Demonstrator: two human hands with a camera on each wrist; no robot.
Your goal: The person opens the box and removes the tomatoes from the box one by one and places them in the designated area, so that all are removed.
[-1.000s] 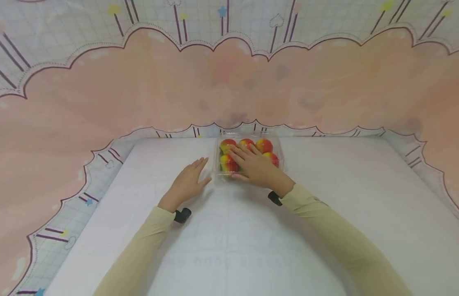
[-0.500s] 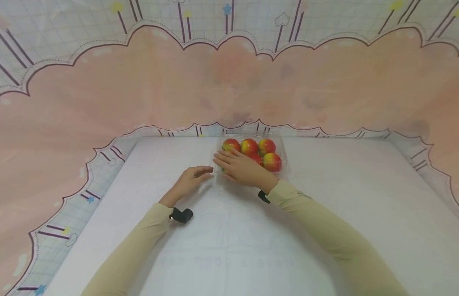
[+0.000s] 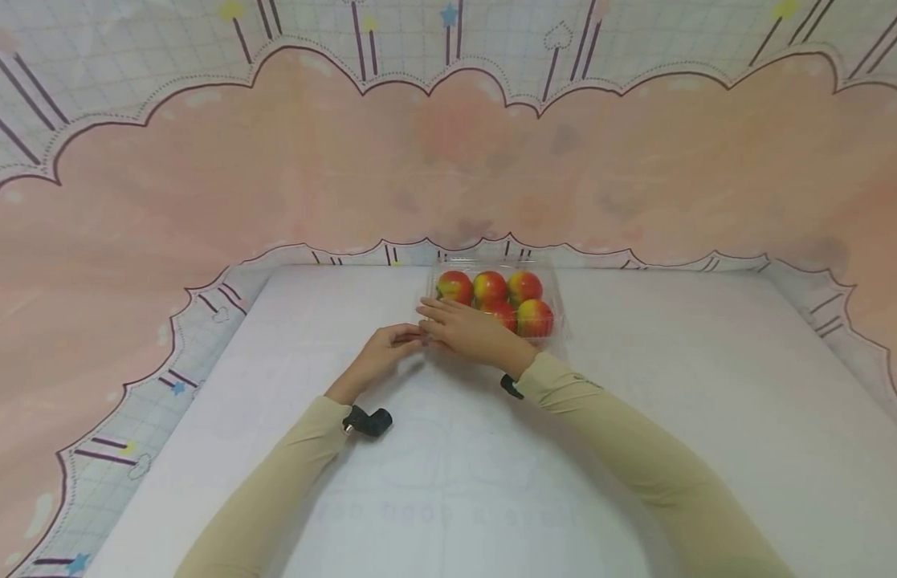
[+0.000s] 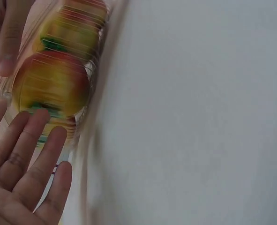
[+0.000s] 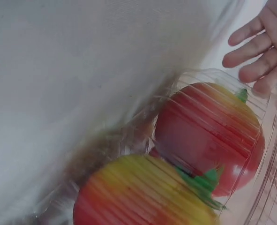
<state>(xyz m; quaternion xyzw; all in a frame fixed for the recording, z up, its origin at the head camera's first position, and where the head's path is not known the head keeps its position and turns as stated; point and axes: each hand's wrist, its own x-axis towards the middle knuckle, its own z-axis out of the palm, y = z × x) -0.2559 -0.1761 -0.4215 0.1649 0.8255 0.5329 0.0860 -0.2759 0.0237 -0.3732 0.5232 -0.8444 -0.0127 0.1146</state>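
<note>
A clear plastic clamshell box [image 3: 559, 299] with several red-and-yellow apples [image 3: 490, 287] in it stands at the back of the white table. My right hand [image 3: 477, 333] lies over its front left corner, fingers stretched to the left. At that same corner is my left hand [image 3: 379, 355], its fingertips right at the box's edge. In the left wrist view the left fingers [image 4: 40, 159] are nearly straight beside the ribbed wall, the thumb apart from them. The right wrist view shows two apples [image 5: 208, 136] with green leaves through the ribbed plastic; the right fingers are mostly hidden there.
The white table [image 3: 448, 449] spreads in front of the box and to both sides. A patterned pink cloth backdrop [image 3: 448, 168] rises right behind the box. Black wrist cameras [image 3: 372, 422] sit under both wrists.
My right hand has slid from the top of the box to its front left corner. My left hand has turned and moved right, up to that corner.
</note>
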